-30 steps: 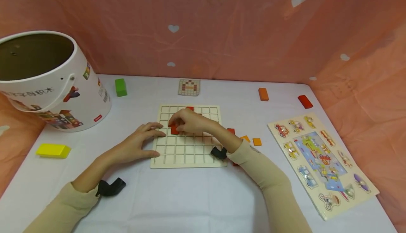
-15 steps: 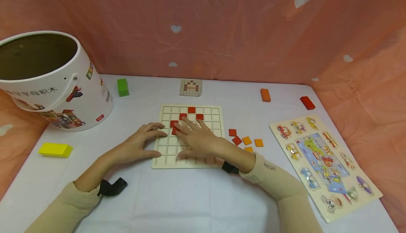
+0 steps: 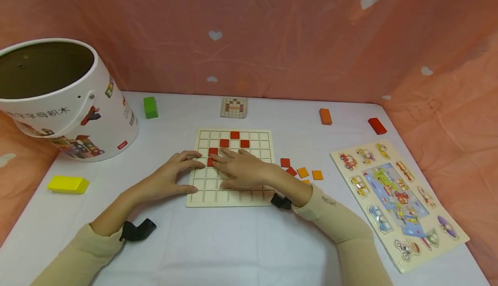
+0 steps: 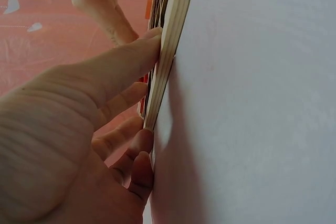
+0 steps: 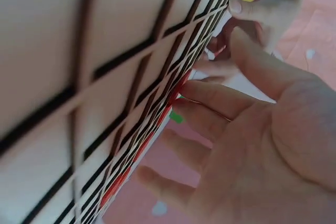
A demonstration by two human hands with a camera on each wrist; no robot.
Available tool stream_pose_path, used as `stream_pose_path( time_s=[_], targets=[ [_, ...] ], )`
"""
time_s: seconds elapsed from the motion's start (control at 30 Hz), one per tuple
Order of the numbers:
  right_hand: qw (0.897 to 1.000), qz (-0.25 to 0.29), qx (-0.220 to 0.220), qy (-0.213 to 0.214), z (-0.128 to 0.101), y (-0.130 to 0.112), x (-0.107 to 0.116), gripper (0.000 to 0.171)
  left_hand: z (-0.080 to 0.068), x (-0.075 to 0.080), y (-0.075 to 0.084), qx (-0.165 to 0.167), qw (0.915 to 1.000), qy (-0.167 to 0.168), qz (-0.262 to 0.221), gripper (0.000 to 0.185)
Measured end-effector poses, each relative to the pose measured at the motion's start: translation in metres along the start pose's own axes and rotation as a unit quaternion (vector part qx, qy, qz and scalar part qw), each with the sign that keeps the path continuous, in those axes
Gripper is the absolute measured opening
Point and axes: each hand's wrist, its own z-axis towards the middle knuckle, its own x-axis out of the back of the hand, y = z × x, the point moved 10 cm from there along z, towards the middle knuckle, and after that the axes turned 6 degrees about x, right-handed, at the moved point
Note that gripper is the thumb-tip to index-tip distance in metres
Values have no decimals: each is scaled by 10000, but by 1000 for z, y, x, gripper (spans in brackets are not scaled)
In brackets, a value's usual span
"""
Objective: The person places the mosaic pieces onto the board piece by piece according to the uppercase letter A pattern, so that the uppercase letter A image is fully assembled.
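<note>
The right hand (image 3: 243, 171) lies flat on the grid board (image 3: 254, 141), its grip spread and fingers straight, fingertips pressing a red tile (image 3: 210, 162) at the board's 9 o'clock side. The forearm runs off toward 4 o'clock. The left hand (image 3: 171, 175) rests on the desk (image 3: 233, 242) against the board's left edge, grip relaxed and open, fingertips touching the rim, holding nothing. Four more red tiles (image 3: 234, 135) sit in cells near the board's 12 o'clock edge. Loose red and orange tiles (image 3: 307, 173) lie on the desk at the board's 3 o'clock.
</note>
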Motion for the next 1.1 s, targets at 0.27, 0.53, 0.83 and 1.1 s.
stream_pose_path(
  time_s=[0.27,0.53,0.83,1.1],
  targets=[
    [9793,1691,-2,1116,-54,53,18,61,1,-1,1,62,10000,11,-59,55],
    [9317,2998,-586,1964,-116,120,16,41,1,0,0,85,9999,27,-60,55],
    [9471,2449,-802,1912,-114,135,1,18,-1,0,-1,119,9999,15,-58,55],
    [9455,2515,-860,1881,-113,128,5,16,0,0,0,69,10000,7,-22,55]
  ],
)
